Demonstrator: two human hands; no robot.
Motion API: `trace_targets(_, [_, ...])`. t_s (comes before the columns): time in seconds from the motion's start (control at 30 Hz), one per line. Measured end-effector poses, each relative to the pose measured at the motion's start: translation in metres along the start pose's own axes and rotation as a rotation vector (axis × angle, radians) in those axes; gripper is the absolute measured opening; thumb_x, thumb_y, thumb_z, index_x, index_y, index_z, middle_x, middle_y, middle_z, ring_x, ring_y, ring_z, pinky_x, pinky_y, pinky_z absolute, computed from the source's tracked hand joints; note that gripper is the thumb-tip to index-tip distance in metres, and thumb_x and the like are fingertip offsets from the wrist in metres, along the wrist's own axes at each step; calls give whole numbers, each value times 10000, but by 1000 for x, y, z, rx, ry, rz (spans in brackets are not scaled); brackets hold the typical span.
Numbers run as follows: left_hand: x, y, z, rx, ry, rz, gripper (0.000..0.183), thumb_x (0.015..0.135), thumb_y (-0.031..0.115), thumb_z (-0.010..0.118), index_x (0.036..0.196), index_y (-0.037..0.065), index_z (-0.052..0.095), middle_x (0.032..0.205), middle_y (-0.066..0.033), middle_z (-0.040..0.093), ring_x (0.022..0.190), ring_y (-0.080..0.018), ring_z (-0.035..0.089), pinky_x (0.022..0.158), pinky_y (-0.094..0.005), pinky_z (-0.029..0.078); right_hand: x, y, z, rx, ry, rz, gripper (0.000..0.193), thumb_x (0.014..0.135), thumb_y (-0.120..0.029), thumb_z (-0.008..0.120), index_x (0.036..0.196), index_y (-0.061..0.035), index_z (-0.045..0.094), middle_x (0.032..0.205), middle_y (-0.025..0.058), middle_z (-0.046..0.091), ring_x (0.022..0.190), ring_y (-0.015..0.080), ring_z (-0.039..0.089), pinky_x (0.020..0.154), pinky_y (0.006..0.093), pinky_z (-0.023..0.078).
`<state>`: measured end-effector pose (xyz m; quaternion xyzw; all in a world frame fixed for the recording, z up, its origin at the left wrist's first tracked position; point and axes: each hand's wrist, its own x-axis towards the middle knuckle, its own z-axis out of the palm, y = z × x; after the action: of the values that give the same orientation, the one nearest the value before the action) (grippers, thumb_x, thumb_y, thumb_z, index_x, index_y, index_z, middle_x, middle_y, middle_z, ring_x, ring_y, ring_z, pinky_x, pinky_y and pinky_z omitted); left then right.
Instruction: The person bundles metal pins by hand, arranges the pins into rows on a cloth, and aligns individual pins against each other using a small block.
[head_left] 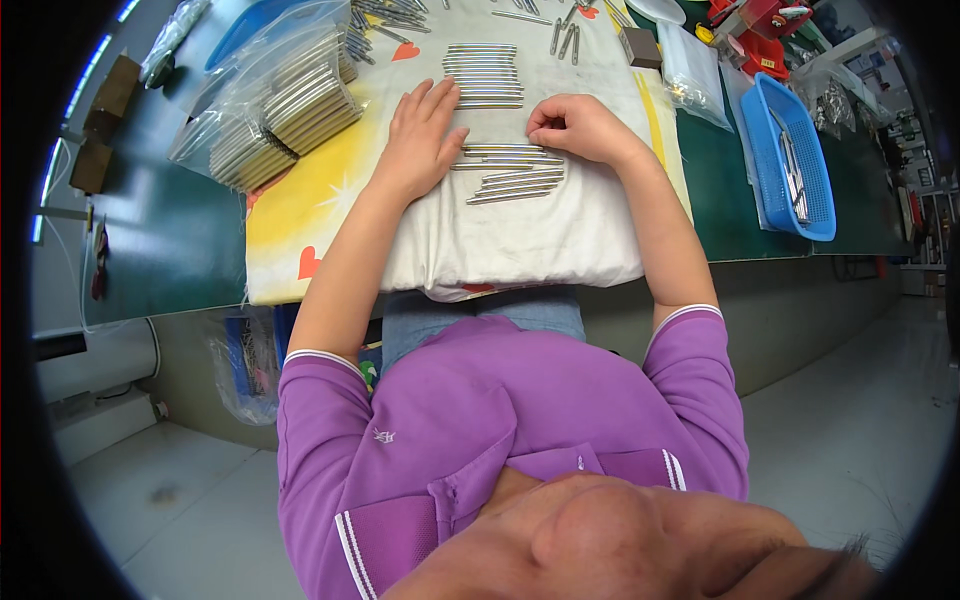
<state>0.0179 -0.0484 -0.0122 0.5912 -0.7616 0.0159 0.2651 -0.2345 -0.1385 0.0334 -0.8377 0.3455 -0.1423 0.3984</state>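
Note:
Flat on the white cloth (520, 240), my left hand (420, 142) has its fingers stretched out, touching or nearly touching the left ends of the silvery metal rods. Farther off, a neat row of rods (484, 78) lies side by side. Closer to me is a looser group of similar rods (518, 179), some slightly askew. My right hand (582, 128) is at the right end of this nearer group, its thumb and fingers curled together. Whether anything is pinched in them is hidden.
A clear bag packed with rods (305, 122) lies to the left. Loose rods (390, 18) are scattered at the far side. Toward the right are a small brown box (639, 47), a clear plastic bag (694, 78) and a blue basket (822, 180) holding metal pieces.

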Motion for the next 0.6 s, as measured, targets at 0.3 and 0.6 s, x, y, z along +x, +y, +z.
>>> trace_targets(0.3, [-15, 16, -28, -201, -26, 146, 185, 883, 104, 627, 1046, 60, 702, 1102, -54, 666, 1246, -305, 520, 1038, -436, 400, -2, 1, -2, -22, -5, -29, 107, 831, -93, 706, 922, -37, 697, 813, 40, 673, 755, 120, 603, 727, 265, 496])
trace_targets(0.6, [-17, 18, -23, -74, -47, 128, 300, 907, 163, 596, 1179, 54, 661, 1264, -70, 614, 1319, -318, 443, 1089, -447, 348, -4, 2, -5, -5, -38, -49, 107, 822, -93, 708, 913, -39, 696, 789, 42, 656, 735, 127, 596, 717, 268, 491])
